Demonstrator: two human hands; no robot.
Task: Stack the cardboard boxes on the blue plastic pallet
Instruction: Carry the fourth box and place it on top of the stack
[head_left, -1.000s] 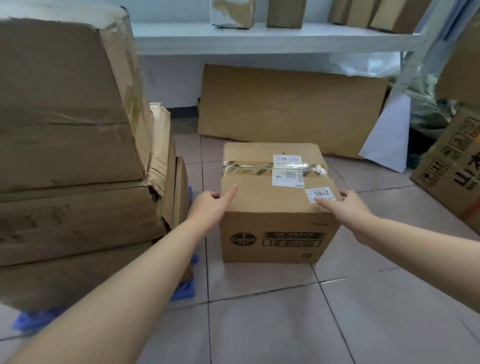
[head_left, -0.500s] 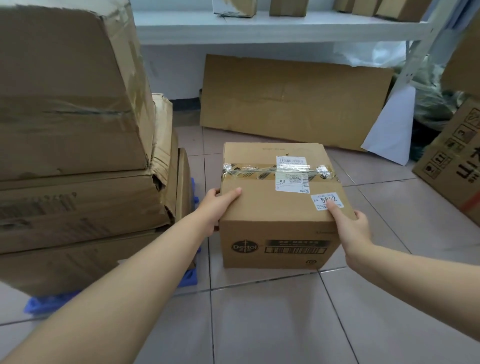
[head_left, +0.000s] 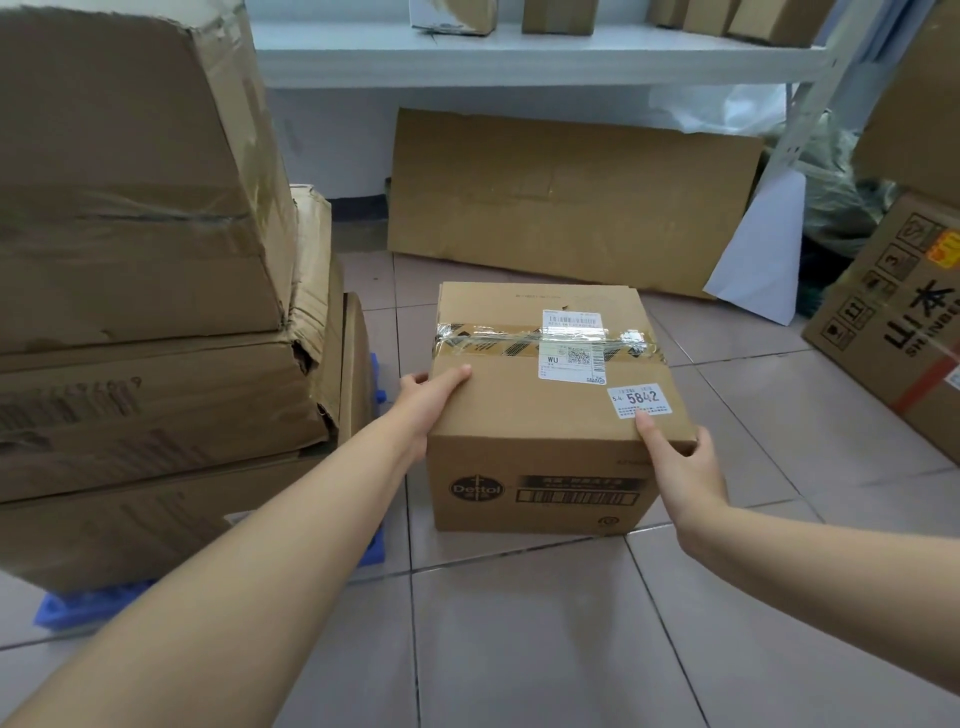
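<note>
Gripping at two opposite sides, both hands are on the taped cardboard box (head_left: 545, 395), which sits flat on the tiled floor (head_left: 519, 634).

Near: right hand (head_left: 680, 467) wraps the box's near right top corner, thumb lying on the top face just below the 5842 sticker (head_left: 640, 399); the other fingers are hidden behind the right side. Left hand (head_left: 428, 397) is pressed to the left side near the top edge, thumb over onto the top. Both hands partly curled, clamped on the box. Neither is clearly nearer; box lies between them.

Mid: box's tape seam (head_left: 540, 340) runs left to right. Whether the bottom is off the floor I cannot tell.

Left and further: blue plastic pallet (head_left: 78, 605) shows only at its near edge and right edge, just beside the box. It carries a stack of crushed boxes (head_left: 140, 312), top one tilted.

Judgement: the move goes leftward and up; free space on the stack's top is not visible.

Far: flattened cardboard sheet (head_left: 566, 200) leans on the wall under the shelf (head_left: 519, 57).
</note>
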